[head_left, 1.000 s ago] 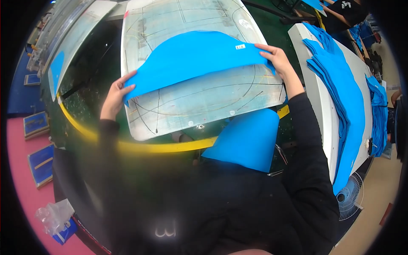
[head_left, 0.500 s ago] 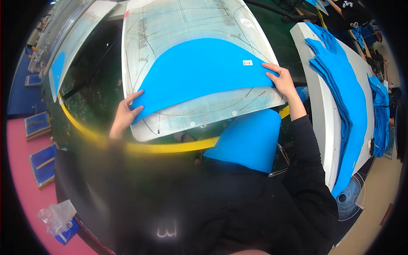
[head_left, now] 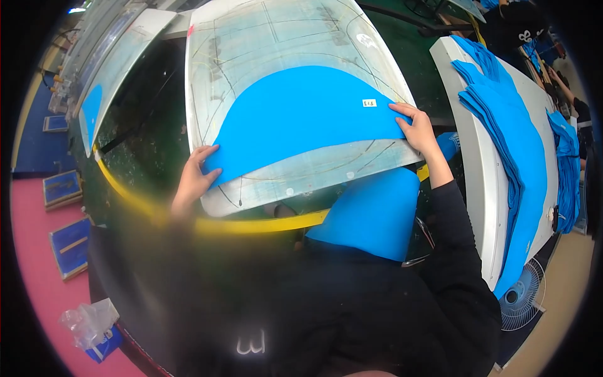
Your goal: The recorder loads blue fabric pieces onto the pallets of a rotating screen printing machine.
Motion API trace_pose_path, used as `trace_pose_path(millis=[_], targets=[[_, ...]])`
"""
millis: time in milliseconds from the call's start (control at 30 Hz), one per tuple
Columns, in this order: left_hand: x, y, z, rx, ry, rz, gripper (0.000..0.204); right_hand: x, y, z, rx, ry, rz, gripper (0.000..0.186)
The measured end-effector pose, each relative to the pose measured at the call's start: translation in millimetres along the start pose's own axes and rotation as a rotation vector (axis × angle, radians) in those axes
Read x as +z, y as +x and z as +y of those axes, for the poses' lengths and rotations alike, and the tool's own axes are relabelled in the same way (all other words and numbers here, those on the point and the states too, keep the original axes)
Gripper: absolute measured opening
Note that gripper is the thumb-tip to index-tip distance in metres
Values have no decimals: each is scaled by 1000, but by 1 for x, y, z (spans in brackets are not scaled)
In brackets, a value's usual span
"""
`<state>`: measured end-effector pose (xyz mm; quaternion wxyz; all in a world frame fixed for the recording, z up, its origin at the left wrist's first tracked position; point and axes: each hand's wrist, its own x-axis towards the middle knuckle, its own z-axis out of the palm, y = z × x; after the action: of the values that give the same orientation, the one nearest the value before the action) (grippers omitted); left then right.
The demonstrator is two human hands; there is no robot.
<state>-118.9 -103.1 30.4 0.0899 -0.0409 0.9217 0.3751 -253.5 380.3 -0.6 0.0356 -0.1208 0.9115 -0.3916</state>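
A curved blue fabric panel (head_left: 295, 113), arched along its far edge, lies over a pale board (head_left: 270, 38) with dark lines drawn on it. A small white label (head_left: 369, 103) is on the panel near its right end. My left hand (head_left: 195, 179) has the panel's left end pinched between thumb and fingers, close to the board's near left corner. At the right end my right hand (head_left: 419, 132) grips the panel the same way, beside the board's right edge. The fingertips under the cloth are partly hidden.
Another blue fabric piece (head_left: 370, 213) hangs below the board's near edge. A yellow curved bar (head_left: 264, 224) passes in front. To the right, a white table (head_left: 474, 157) bears stacked blue panels (head_left: 502, 144), with a fan (head_left: 522, 298) beyond. A second printing board (head_left: 122, 69) stands left.
The whole view has shifted slightly, with board and panel appearing a little lower. Both hands keep their hold on the panel's ends, and it has barely moved against the board.
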Motion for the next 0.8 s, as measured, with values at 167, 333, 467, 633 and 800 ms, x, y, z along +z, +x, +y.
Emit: trace_pose_path(millis=[167,333,467,633,800], targets=[[2,-7,-15,56,99,65,58,8,-4,-1,-216,-124,85,31],[0,-17,-13,18,190,92,65,5,-13,9,-217,-220,151,29],[-3,-29,-33,-85,376,151,67,-19,-40,26,-23,-430,241,40],[56,-56,49,336,98,298,47,-26,-105,22,-214,-295,483,36],[196,-77,89,300,-281,-338,27,34,-199,38,222,-215,474,15]])
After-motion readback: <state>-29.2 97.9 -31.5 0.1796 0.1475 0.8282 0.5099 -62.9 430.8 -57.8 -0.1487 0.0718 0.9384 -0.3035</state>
